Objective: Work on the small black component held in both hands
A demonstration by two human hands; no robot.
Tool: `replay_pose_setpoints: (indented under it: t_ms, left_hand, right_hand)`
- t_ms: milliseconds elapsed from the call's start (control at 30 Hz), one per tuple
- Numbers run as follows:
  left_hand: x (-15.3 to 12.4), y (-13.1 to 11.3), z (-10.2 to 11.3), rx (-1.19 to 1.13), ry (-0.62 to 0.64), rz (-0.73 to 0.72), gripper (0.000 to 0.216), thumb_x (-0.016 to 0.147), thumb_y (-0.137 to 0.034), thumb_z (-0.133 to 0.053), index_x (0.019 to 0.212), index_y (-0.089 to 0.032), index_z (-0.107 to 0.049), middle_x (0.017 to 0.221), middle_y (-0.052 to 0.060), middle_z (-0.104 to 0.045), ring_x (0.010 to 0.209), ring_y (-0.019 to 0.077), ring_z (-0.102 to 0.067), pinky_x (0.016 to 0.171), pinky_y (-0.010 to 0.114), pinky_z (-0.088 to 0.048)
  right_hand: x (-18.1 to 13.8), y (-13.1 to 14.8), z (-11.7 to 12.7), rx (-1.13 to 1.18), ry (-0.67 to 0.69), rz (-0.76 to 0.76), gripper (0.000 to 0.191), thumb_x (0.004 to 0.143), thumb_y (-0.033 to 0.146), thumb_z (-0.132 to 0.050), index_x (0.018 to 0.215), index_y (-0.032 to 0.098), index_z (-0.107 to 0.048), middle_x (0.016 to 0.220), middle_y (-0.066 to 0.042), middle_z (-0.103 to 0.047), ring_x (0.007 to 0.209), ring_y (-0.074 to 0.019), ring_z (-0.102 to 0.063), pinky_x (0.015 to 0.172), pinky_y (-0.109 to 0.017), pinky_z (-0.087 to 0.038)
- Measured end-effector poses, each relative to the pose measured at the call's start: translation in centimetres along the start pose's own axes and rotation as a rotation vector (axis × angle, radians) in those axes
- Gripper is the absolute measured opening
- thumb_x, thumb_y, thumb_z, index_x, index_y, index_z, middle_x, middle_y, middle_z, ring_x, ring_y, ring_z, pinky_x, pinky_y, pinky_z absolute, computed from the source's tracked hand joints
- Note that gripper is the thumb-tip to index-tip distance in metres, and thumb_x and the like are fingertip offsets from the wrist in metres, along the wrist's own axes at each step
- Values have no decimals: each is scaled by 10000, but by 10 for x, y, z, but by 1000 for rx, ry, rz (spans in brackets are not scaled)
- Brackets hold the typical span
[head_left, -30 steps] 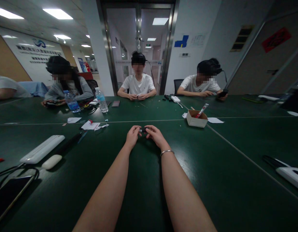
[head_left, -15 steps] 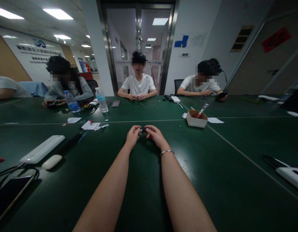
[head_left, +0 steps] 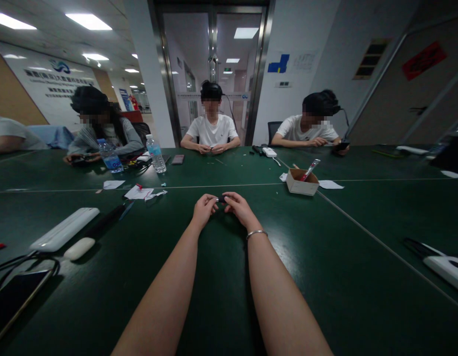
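Observation:
Between my two hands, above the green table, is a small black object with a silvery end; it could be a USB stick, but it is too small to be sure. My left hand pinches the silvery end with thumb and fingertips. The black end is gripped by my right hand, its fingers curled round and partly hiding it. A metal bangle circles my right wrist.
A small open box holding a red-and-clear item stands right of my hands. Paper scraps, a white power bank, a white rounded case and a phone lie left. Bottles and several seated people are across the table.
My left hand has shifted very slightly left, and a little more of the silvery end shows between my hands. My right hand stays nearly in place.

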State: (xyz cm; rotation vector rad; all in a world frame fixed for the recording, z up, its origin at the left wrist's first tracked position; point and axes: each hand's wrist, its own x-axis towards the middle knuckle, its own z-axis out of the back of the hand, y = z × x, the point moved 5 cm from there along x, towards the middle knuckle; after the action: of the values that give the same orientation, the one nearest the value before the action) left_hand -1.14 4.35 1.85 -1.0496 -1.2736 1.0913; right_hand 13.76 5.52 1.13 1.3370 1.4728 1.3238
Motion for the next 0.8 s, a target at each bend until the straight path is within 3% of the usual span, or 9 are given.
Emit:
replay_pose_setpoints:
  t_ms: [100, 233, 400, 567, 800]
  left_hand:
    - [0, 2, 3, 40, -47, 20, 226, 773, -382, -584, 806, -159, -594, 681, 14, -600, 548, 95, -529, 446, 176, -389]
    - [1, 2, 5, 11, -99, -13, 283, 705, -311, -655, 953, -187, -601, 883, 32, -631, 652, 110, -583, 467, 174, -426]
    - [3, 5, 5, -5, -73, -24, 255, 763, -348, -608, 954, -179, -607, 678, -14, -577, 549, 88, -527, 476, 177, -409]
    - [2, 5, 5, 35, -62, -36, 302, 729, -294, -631, 1015, -202, -598, 781, -10, -593, 563, 83, -545, 454, 171, -395]
    - [0, -3, 0, -8, -23, -36, 232, 742, -329, -609, 918, -178, -604, 631, -34, -550, 487, 77, -502, 447, 183, -373]
  right_hand:
    - [0, 0, 0, -5, -6, 2, 376, 671, 399, -745, 979, 208, -645, 746, 11, -646, 509, -84, -564, 524, -226, -438]
    - [-1, 1, 0, -17, -2, 7, 361, 685, 399, -736, 978, 208, -646, 741, 12, -643, 516, -87, -565, 522, -227, -439]
    - [0, 0, 1, -20, -10, 2, 361, 681, 402, -738, 973, 208, -651, 737, 14, -645, 510, -84, -562, 520, -225, -438]
    - [0, -1, 1, -6, -8, 8, 372, 668, 402, -748, 969, 205, -653, 736, 14, -650, 510, -81, -559, 528, -225, -443]
    - [-1, -1, 1, -3, -10, -2, 372, 667, 406, -751, 969, 211, -654, 733, 17, -648, 510, -82, -561, 527, -225, -446]
